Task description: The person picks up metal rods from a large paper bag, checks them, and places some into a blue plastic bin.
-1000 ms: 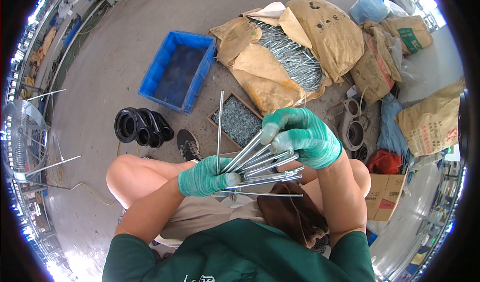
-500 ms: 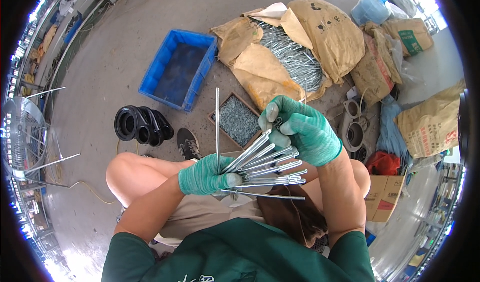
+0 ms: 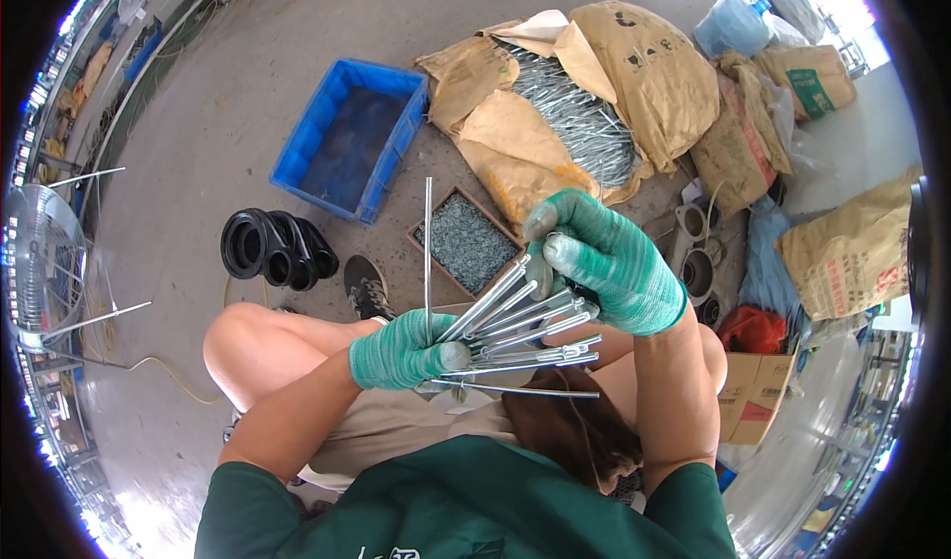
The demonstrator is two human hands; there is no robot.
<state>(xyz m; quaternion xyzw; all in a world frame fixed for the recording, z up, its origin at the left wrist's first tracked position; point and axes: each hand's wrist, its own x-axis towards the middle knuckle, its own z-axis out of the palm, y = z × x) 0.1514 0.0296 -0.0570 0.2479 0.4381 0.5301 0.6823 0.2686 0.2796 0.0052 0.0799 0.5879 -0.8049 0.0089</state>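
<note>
My left hand (image 3: 406, 349), in a green knitted glove, is closed round a fanned bundle of shiny metal rods (image 3: 530, 326) with thicker, looped-looking ends. One rod (image 3: 429, 252) stands upright out of this fist, apart from the others. At the far right ends of the bundle, my right hand (image 3: 609, 262), gloved alike, has thumb and fingers pinched together. Its fingers hide most of what they hold; a dark bit shows beneath them. Beyond the hands, a shallow wooden box (image 3: 466, 242) holds many small grey metal pieces.
A blue plastic crate (image 3: 352, 143) stands ahead on the left, with black ring-shaped parts (image 3: 277, 247) nearer me. An open brown paper sack (image 3: 525, 143) full of metal rods (image 3: 580, 113) lies ahead. To the right are more sacks (image 3: 852, 247), metal castings (image 3: 698, 252) and a cardboard box (image 3: 758, 395).
My right thumb and fingertips have shifted slightly, and the small dark piece between them is now more covered. The left hand keeps its hold on the bundle. The whole view has shifted slightly.
</note>
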